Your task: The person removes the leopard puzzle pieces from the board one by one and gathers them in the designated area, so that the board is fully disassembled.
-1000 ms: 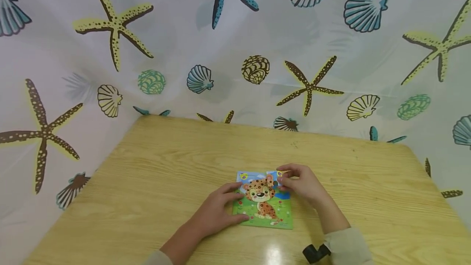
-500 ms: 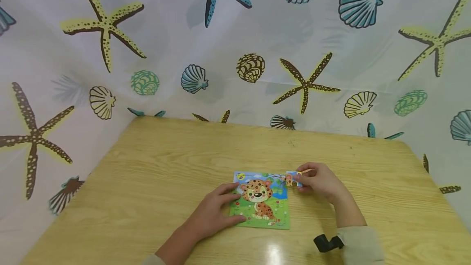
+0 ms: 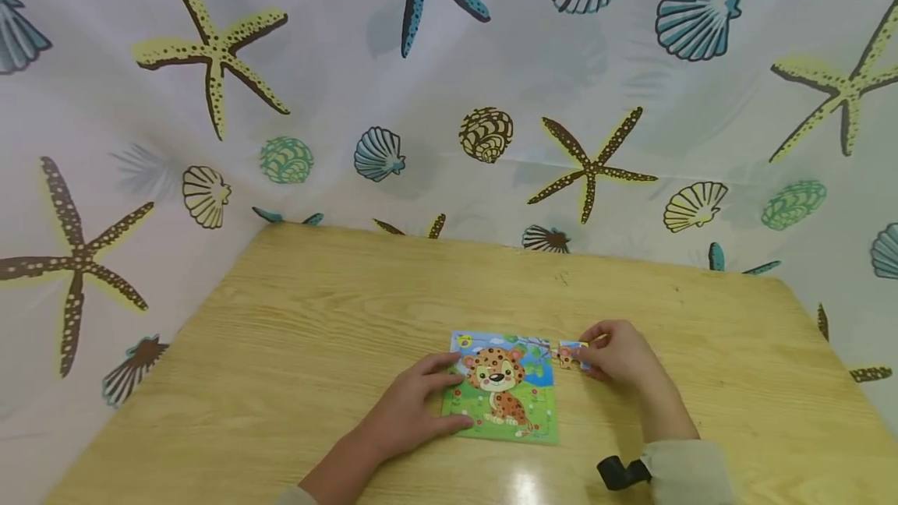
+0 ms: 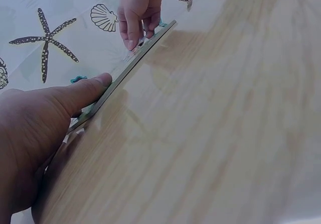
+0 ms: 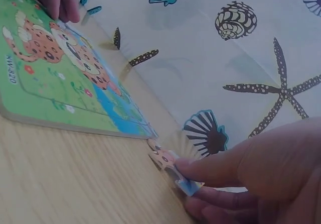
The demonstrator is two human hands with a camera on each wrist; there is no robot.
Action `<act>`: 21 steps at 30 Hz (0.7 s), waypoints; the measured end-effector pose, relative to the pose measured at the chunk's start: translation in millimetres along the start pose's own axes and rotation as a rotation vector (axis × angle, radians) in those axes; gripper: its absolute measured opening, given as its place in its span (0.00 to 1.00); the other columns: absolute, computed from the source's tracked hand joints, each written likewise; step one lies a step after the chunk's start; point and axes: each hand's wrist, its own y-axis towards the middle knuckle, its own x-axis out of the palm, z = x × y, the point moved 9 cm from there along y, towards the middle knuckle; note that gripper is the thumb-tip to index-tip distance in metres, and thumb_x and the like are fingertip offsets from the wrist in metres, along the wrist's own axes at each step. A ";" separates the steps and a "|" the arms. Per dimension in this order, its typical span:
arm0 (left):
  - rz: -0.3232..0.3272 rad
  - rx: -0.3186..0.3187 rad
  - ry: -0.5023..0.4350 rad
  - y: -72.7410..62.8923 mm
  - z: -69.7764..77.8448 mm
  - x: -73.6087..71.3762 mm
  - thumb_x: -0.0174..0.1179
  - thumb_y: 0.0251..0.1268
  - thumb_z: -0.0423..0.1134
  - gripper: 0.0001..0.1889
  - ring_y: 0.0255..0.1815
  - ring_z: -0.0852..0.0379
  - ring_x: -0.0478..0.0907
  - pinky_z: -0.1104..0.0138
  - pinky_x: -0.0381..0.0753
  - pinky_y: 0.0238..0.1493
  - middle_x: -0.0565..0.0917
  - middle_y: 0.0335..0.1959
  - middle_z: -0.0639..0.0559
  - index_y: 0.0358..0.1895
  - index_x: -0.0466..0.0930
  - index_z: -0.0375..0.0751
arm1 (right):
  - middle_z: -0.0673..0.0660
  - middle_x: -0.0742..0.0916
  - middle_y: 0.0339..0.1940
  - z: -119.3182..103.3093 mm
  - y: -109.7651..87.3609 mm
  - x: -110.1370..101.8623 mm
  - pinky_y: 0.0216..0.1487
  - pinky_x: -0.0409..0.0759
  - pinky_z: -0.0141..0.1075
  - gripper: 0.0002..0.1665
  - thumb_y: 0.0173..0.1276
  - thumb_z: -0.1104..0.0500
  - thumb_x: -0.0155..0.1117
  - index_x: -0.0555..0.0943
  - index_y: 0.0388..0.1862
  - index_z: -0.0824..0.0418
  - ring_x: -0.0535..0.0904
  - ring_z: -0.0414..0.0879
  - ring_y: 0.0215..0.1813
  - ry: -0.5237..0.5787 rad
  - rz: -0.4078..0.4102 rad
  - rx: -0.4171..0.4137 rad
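A square jigsaw puzzle board (image 3: 500,396) with a cartoon leopard cub on green grass and blue sky lies on the table. My left hand (image 3: 414,407) rests on its left side, fingers and thumb spread and fairly straight, fingertips on the picture. In the left wrist view, the thumb (image 4: 88,91) lies along the board's edge. Just off the board's upper right corner, my right hand (image 3: 620,353) pinches a small puzzle piece (image 3: 571,354) between thumb and fingers. The right wrist view shows this puzzle piece (image 5: 173,169) tilted, with orange and blue print, close to the board's corner.
The pale wooden table (image 3: 337,287) stretches around the board. A white curtain (image 3: 435,92) printed with starfish and shells hangs behind and at the sides. A black strap-like object (image 3: 620,474) sits by the right sleeve (image 3: 687,470).
My right hand has moved right with the puzzle piece, from over the board's upper right corner to beside it. The left hand stays on the board's left side.
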 end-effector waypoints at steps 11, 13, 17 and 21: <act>-0.009 -0.002 0.012 -0.8 -0.4 -1.9 0.75 0.53 0.55 0.32 0.74 0.44 0.68 0.50 0.70 0.72 0.72 0.72 0.49 0.58 0.83 0.39 | 0.57 0.86 0.35 -20.7 -5.4 -2.0 0.39 0.78 0.42 0.13 0.64 0.55 0.72 0.83 0.39 0.63 0.79 0.48 0.37 -0.283 0.084 -0.057; -0.020 -0.005 0.007 -1.9 -0.6 -1.1 0.74 0.53 0.55 0.32 0.73 0.43 0.68 0.49 0.70 0.72 0.72 0.72 0.49 0.58 0.83 0.39 | 0.58 0.86 0.37 -19.5 -4.7 1.4 0.40 0.78 0.41 0.13 0.65 0.55 0.71 0.83 0.42 0.63 0.79 0.48 0.37 -0.266 0.050 -0.054; -0.029 -0.008 -0.003 -4.3 -1.1 -1.1 0.74 0.53 0.55 0.32 0.73 0.42 0.68 0.48 0.71 0.72 0.72 0.72 0.48 0.58 0.83 0.39 | 0.60 0.85 0.39 -19.9 -3.0 9.8 0.36 0.78 0.38 0.18 0.68 0.55 0.68 0.81 0.51 0.65 0.79 0.48 0.36 -0.189 0.001 -0.083; -0.029 -0.018 -0.013 -5.8 -3.6 -2.1 0.75 0.53 0.55 0.33 0.74 0.44 0.67 0.50 0.70 0.73 0.71 0.72 0.50 0.59 0.82 0.40 | 0.59 0.84 0.36 -29.5 -1.1 24.7 0.31 0.80 0.35 0.20 0.70 0.57 0.65 0.79 0.55 0.68 0.80 0.46 0.29 -0.062 -0.047 -0.145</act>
